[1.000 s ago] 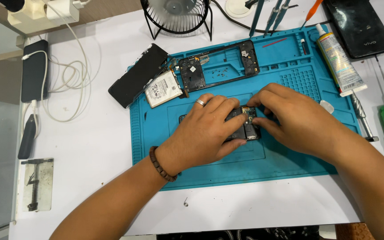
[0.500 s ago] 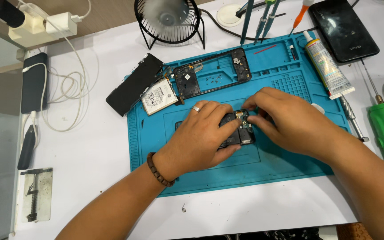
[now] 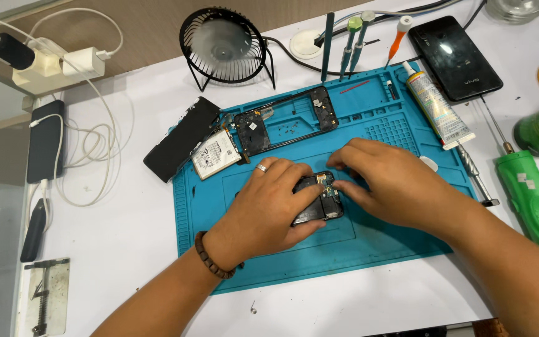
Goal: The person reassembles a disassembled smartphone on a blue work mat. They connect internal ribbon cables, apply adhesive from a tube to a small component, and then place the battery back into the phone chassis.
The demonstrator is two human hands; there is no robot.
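Observation:
A dark opened phone body (image 3: 319, 198) lies on the blue repair mat (image 3: 263, 268). My left hand (image 3: 269, 209), with a ring and a bead bracelet, grips the phone body from the left and covers most of it. My right hand (image 3: 391, 184) rests on its right side, fingertips pressing on the upper edge near a small connector. A black phone frame (image 3: 285, 122) lies higher on the mat, with a white battery (image 3: 215, 154) and a black screen panel (image 3: 181, 138) at its left end.
A small black fan (image 3: 223, 43) stands at the back. Screwdrivers (image 3: 347, 40), a glue tube (image 3: 438, 106), a black phone (image 3: 455, 57) and a green tool (image 3: 531, 196) lie to the right. A power strip (image 3: 45, 59), cables and another phone (image 3: 45, 140) sit at the left.
Both hands stay on the phone body, and my fingers shift slightly along its upper edge. The camera has tilted, so everything sits a little lower in view.

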